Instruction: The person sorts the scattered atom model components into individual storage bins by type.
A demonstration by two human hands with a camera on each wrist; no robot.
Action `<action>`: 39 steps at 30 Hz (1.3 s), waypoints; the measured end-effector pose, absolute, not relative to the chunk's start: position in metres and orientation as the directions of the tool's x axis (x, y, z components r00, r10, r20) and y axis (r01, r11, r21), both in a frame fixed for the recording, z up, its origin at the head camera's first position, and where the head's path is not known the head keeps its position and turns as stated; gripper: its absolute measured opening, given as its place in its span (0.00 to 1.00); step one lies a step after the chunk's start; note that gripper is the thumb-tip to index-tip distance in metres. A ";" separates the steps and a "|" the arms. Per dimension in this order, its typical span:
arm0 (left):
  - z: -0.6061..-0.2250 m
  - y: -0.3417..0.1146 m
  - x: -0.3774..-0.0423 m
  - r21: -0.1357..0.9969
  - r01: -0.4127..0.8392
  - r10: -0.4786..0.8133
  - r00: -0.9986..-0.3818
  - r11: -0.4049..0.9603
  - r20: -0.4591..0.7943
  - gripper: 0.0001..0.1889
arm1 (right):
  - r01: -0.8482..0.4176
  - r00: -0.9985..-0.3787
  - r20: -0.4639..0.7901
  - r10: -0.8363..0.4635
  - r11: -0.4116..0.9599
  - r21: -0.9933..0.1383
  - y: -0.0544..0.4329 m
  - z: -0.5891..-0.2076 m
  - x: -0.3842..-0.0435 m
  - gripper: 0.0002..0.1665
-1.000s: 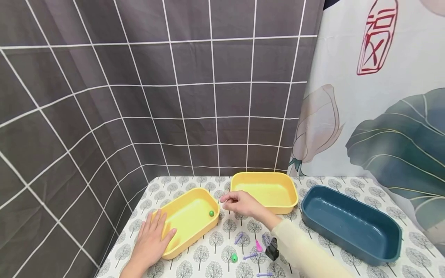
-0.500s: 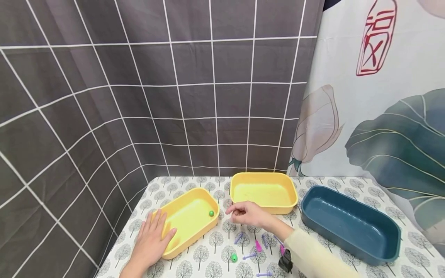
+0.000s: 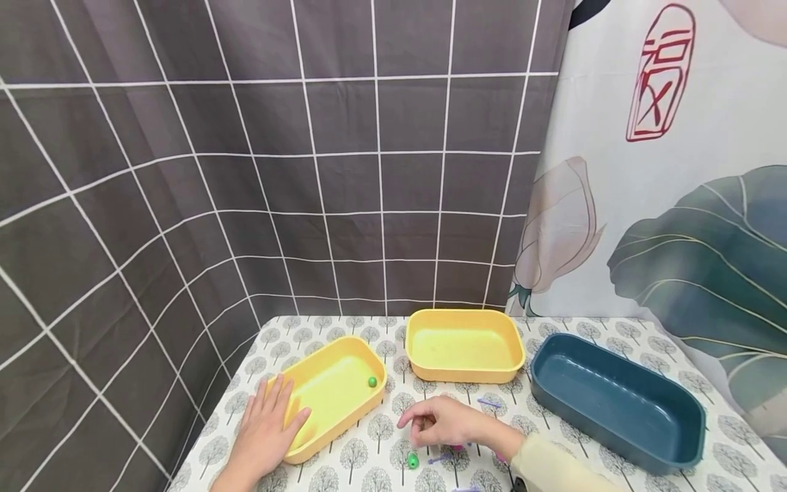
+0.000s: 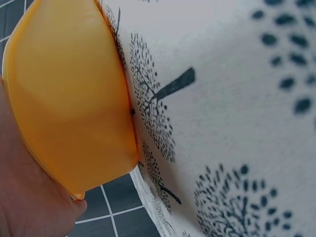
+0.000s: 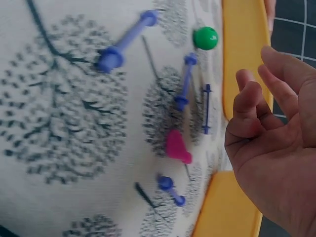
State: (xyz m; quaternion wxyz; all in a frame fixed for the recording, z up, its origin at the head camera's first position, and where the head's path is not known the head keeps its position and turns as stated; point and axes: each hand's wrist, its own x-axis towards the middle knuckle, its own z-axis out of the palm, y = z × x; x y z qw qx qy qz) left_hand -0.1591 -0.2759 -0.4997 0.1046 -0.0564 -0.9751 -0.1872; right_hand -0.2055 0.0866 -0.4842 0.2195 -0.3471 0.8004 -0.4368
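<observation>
My left hand [image 3: 261, 424] lies over the near left rim of a yellow bin [image 3: 344, 424], fingers straight and spread. Inside that bin, near its right end, sits a small green ball [image 3: 372, 382]. Above the table, to the right of the bin, hovers my right hand [image 3: 445, 420] with loosely bent fingers and nothing held. Close below it lies a green bead [image 3: 413, 460] with a dark hole. Around there, the right wrist view shows several purple rods with flared ends, one purple rod [image 5: 185, 81] near a pink cone-shaped piece [image 5: 176, 146].
A second yellow bin [image 3: 465, 375] stands at the back middle of the table. To its right is a larger dark blue bin [image 3: 615, 430], set at an angle. The tree-print tablecloth [image 3: 353, 454] ends at a dark checked curtain [image 3: 332, 232] behind.
My right hand has drawn back from between the yellow bins toward the near small pieces, now covering some of them. My left hand has stayed on the bin's rim.
</observation>
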 end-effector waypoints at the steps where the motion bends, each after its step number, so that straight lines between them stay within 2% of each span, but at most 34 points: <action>1: -0.500 -0.276 -0.159 0.352 0.151 0.072 -0.971 0.924 0.228 0.40 | -0.370 -0.653 -0.052 -0.755 0.378 -0.849 0.087 -0.486 -0.205 0.15; 9: -0.498 -0.274 -0.159 0.333 0.152 0.073 -0.968 0.931 0.239 0.40 | -0.389 -0.616 -0.086 -0.783 0.397 -0.831 0.090 -0.496 -0.201 0.14; 18: -0.497 -0.274 -0.161 0.336 0.151 0.074 -0.970 0.930 0.230 0.41 | -0.389 -0.618 -0.102 -0.780 0.416 -0.822 0.092 -0.497 -0.200 0.15; 26: -0.495 -0.273 -0.159 0.328 0.150 0.075 -0.970 0.933 0.232 0.40 | -0.454 -0.630 -0.088 -0.772 0.458 -0.765 0.087 -0.499 -0.196 0.15; 39: -0.494 -0.273 -0.156 0.315 0.143 0.072 -0.971 0.938 0.226 0.40 | -0.590 -0.606 -0.028 -0.795 0.472 -0.655 0.082 -0.501 -0.192 0.13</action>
